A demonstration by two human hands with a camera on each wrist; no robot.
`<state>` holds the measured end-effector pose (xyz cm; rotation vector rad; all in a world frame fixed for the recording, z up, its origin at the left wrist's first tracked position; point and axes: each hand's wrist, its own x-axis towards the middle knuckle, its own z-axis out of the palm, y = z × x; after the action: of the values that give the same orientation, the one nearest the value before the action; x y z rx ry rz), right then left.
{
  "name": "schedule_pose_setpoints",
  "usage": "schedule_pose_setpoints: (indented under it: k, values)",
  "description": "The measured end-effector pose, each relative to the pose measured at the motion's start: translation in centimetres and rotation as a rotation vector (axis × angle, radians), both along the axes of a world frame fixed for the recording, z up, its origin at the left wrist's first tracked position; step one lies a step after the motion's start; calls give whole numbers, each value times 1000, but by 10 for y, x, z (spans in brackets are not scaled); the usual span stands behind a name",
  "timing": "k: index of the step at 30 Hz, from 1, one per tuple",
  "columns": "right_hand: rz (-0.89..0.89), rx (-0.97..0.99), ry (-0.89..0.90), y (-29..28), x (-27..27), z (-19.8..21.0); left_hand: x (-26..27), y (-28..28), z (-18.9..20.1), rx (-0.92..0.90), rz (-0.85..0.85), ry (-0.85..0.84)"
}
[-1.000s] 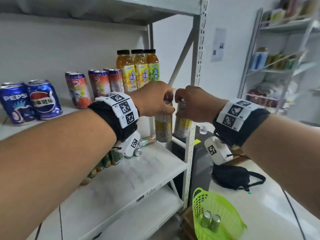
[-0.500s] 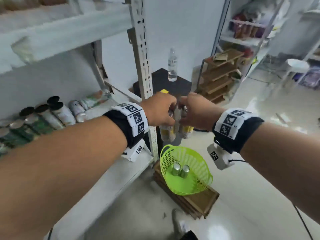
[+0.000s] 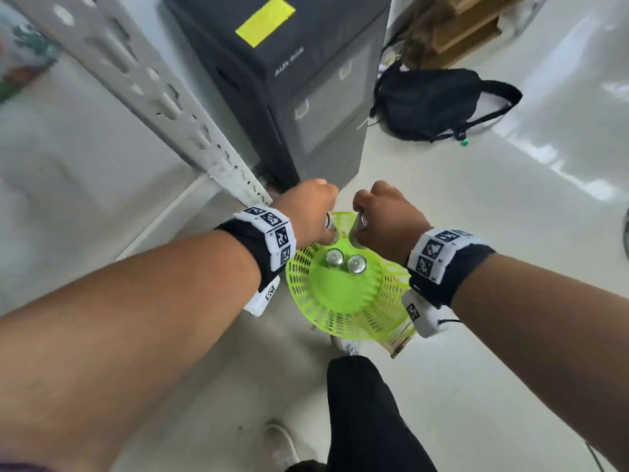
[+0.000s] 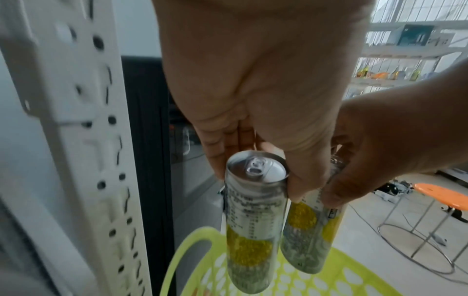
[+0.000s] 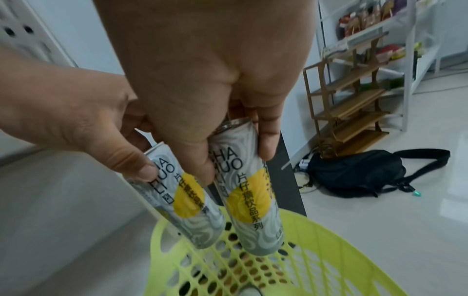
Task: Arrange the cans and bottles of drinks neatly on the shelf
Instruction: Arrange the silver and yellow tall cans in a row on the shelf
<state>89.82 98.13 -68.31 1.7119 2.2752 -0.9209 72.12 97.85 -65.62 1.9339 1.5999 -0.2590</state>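
Observation:
My left hand [image 3: 308, 212] grips a slim silver can with a yellow circle [image 4: 250, 220] by its top. Beside it, my right hand [image 3: 384, 216] grips a matching can [image 5: 253, 210] the same way. Both cans hang upright and close together just above the lime-green basket [image 3: 340, 321] on the floor. Two more silver-topped cans [image 3: 335, 258] [image 3: 356, 264] stand side by side in the basket. In the head view my fists hide most of the held cans. The right wrist view shows my left hand [image 5: 63, 100] with its can [image 5: 185, 210].
The white perforated shelf upright [image 3: 153, 97] runs just left of my left hand. A dark cabinet [image 3: 306, 80] stands behind the basket. A black bag [image 3: 439, 103] lies on the floor to the right. My dark trouser leg [image 3: 367, 403] is below the basket.
My view has tilted down from the drinks shelf to the floor. Both hands, still holding their cans, have dropped from shelf height to just above the green basket.

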Motion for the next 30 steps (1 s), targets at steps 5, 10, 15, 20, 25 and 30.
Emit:
schedule_pose_setpoints:
  k: [5,10,15,20,25,30]
  values:
    - [18,-105,-106,-13,11,-47,-5,-16,-45,-122,-20,49]
    - [6,-118,-180,-29,19,-85,-7,-34,-85,-218,-5,88]
    - [-20,-170,-220,-33,25,-131,-6,-42,-139,-236,30,146]
    - [5,-232,-241,-30,25,-177,4,-45,-190,-258,8,235]
    - [14,-247,-257,-28,19,-223,18,-45,-235,-277,37,332]
    - [-1,-281,-288,-30,18,-256,26,-47,-262,-302,78,366]
